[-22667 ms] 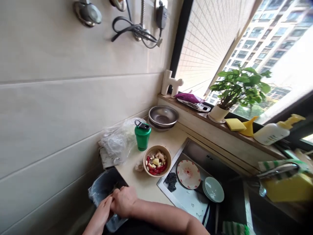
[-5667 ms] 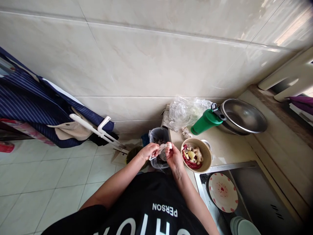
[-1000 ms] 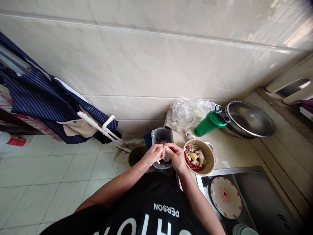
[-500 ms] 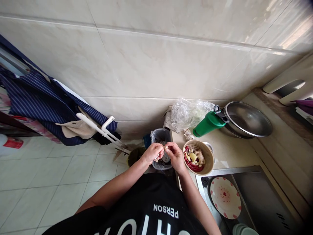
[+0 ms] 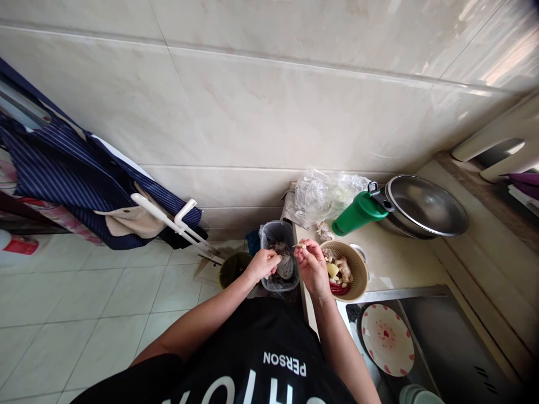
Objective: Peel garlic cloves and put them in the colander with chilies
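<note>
My right hand (image 5: 312, 265) pinches a small pale garlic clove (image 5: 300, 246) between thumb and fingertips, beside the tan plastic basket. My left hand (image 5: 263, 265) is closed above the left side of the lined trash bin; what its fingers hold, if anything, is hidden. The trash bin (image 5: 274, 229) has a clear plastic liner and contains dark scraps and crumpled plastic. In the basket (image 5: 360, 276) lie red dried chilies (image 5: 339, 289), peeled garlic cloves, a cut yellow piece (image 5: 332, 270) and a knob of ginger (image 5: 344, 269). My right hand partly covers the basket's left side.
Garlic bulbs (image 5: 324, 230), a plastic bag (image 5: 320, 193), a green bottle (image 5: 357, 214) and a steel pan (image 5: 429, 205) stand along the counter. A plate (image 5: 387, 339) lies near the sink edge. White pipe-like handles (image 5: 162, 216) rise on the left.
My hands were together over the bin and have parted. The right hand has moved right toward the basket with the garlic clove; the left has stayed nearly in place.
</note>
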Motion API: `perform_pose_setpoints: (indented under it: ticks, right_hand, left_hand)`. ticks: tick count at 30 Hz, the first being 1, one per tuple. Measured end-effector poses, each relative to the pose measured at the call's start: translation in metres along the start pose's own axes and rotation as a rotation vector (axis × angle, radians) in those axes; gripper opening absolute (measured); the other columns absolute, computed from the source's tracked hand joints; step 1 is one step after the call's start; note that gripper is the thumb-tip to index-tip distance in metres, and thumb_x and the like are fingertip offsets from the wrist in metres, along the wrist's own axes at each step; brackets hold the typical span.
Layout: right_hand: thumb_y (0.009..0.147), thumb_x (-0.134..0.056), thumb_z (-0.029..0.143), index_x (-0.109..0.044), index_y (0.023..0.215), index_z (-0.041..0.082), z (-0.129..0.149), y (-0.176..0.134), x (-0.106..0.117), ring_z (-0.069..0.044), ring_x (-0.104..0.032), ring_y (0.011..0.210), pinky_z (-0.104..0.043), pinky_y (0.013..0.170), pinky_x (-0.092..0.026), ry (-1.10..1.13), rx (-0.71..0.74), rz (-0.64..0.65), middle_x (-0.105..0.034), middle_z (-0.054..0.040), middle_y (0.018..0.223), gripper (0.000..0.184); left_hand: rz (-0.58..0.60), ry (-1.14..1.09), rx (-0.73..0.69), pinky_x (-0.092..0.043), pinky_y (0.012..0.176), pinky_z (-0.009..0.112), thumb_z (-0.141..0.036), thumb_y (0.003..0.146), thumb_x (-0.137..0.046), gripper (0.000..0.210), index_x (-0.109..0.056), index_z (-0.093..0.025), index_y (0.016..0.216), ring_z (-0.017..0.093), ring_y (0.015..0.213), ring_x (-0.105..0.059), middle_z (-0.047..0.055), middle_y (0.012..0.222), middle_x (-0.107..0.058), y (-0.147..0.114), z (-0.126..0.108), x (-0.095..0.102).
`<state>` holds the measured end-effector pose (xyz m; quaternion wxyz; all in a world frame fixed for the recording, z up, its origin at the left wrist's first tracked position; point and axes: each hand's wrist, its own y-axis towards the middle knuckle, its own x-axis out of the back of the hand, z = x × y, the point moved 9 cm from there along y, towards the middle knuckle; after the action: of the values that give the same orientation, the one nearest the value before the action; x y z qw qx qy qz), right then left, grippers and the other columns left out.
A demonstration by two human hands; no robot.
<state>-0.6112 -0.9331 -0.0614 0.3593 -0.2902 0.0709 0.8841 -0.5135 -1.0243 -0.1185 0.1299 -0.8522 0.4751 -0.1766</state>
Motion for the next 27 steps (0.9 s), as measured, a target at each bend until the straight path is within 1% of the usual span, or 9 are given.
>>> perform_pose_setpoints:
  ticks: [3, 6, 8, 10, 12, 14, 17, 21, 27]
  right_hand:
    - [0.077, -0.067, 0.026, -0.062, 0.081, 0.022, -0.003, -0.002, -0.002, -0.014, -0.056, 0.084, -0.028, 0.079, -0.047, -0.095, 0.019, 0.023, -0.058, -0.0021, 0.101, 0.008]
    - [0.074, -0.069, 0.025, -0.062, 0.084, 0.022, -0.007, -0.003, -0.004, -0.015, -0.058, 0.081, -0.03, 0.08, -0.046, -0.198, 0.048, 0.055, -0.062, -0.0016, 0.092, 0.012]
    - [0.073, -0.071, 0.024, -0.063, 0.09, 0.023, -0.009, -0.003, -0.004, -0.016, -0.059, 0.081, -0.03, 0.08, -0.046, -0.239, 0.053, 0.07, -0.063, -0.0012, 0.088, 0.019]
    - [0.073, -0.071, 0.024, -0.064, 0.094, 0.023, -0.01, -0.003, -0.003, -0.016, -0.059, 0.082, -0.031, 0.08, -0.046, -0.282, 0.046, 0.089, -0.064, -0.0013, 0.088, 0.022]
    - [0.075, -0.069, 0.025, -0.065, 0.095, 0.023, -0.011, -0.003, -0.004, -0.017, -0.06, 0.082, -0.032, 0.082, -0.046, -0.324, 0.035, 0.116, -0.066, -0.0017, 0.088, 0.021]
    - [0.075, -0.069, 0.026, -0.066, 0.096, 0.023, -0.011, -0.004, -0.003, -0.018, -0.06, 0.084, -0.033, 0.083, -0.046, -0.361, 0.026, 0.135, -0.067, -0.0026, 0.092, 0.021]
    - [0.075, -0.069, 0.029, -0.067, 0.097, 0.023, -0.01, -0.005, -0.002, -0.019, -0.06, 0.087, -0.034, 0.084, -0.047, -0.427, 0.034, 0.142, -0.066, -0.004, 0.097, 0.022]
    - [0.076, -0.068, 0.028, -0.069, 0.096, 0.024, -0.006, -0.006, -0.004, -0.019, -0.06, 0.086, -0.035, 0.083, -0.048, -0.501, 0.053, 0.158, -0.065, -0.0046, 0.097, 0.021]
    - [0.071, -0.072, 0.03, -0.071, 0.094, 0.023, -0.009, -0.006, -0.005, -0.021, -0.062, 0.087, -0.038, 0.085, -0.049, -0.424, 0.007, 0.116, -0.069, -0.0049, 0.096, 0.024]
  left_hand:
    - [-0.087, 0.118, -0.024, -0.025, 0.039, 0.019, -0.028, 0.073, -0.052, 0.029, -0.048, -0.016, 0.048, 0.007, 0.036, -0.039, -0.003, 0.04, -0.046, 0.004, 0.001, 0.008]
    - [-0.149, 0.198, -0.121, -0.028, 0.043, 0.019, -0.024, 0.072, -0.053, 0.019, -0.052, -0.015, 0.055, 0.008, 0.043, -0.043, -0.003, 0.047, -0.05, 0.003, -0.012, 0.013]
    - [-0.098, 0.152, -0.19, -0.031, 0.046, 0.019, -0.021, 0.074, -0.049, 0.015, -0.052, -0.015, 0.06, 0.008, 0.046, -0.044, -0.002, 0.053, -0.052, 0.0, -0.022, 0.009]
    - [0.002, 0.064, -0.226, -0.033, 0.046, 0.018, -0.021, 0.077, -0.044, 0.018, -0.051, -0.015, 0.062, 0.008, 0.047, -0.044, -0.002, 0.055, -0.052, -0.005, -0.031, 0.002]
    - [0.093, 0.006, -0.252, -0.034, 0.046, 0.018, -0.025, 0.081, -0.041, 0.024, -0.049, -0.015, 0.062, 0.007, 0.048, -0.043, -0.001, 0.056, -0.051, -0.011, -0.041, -0.005]
    - [0.153, -0.005, -0.278, -0.035, 0.046, 0.018, -0.031, 0.085, -0.04, 0.029, -0.049, -0.015, 0.062, 0.007, 0.047, -0.043, -0.001, 0.057, -0.051, -0.018, -0.049, -0.009]
    - [0.176, 0.04, -0.313, -0.035, 0.047, 0.018, -0.038, 0.087, -0.039, 0.033, -0.05, -0.015, 0.066, 0.007, 0.047, -0.043, -0.001, 0.058, -0.052, -0.025, -0.058, -0.009]
    - [0.186, 0.147, -0.373, -0.034, 0.05, 0.019, -0.036, 0.089, -0.037, 0.032, -0.049, -0.016, 0.067, 0.008, 0.05, -0.044, -0.001, 0.058, -0.051, -0.031, -0.065, -0.007]
    - [0.168, 0.229, -0.421, -0.031, 0.05, 0.019, -0.029, 0.089, -0.037, 0.029, -0.047, -0.016, 0.066, 0.008, 0.049, -0.041, -0.003, 0.056, -0.049, -0.036, -0.076, -0.005]
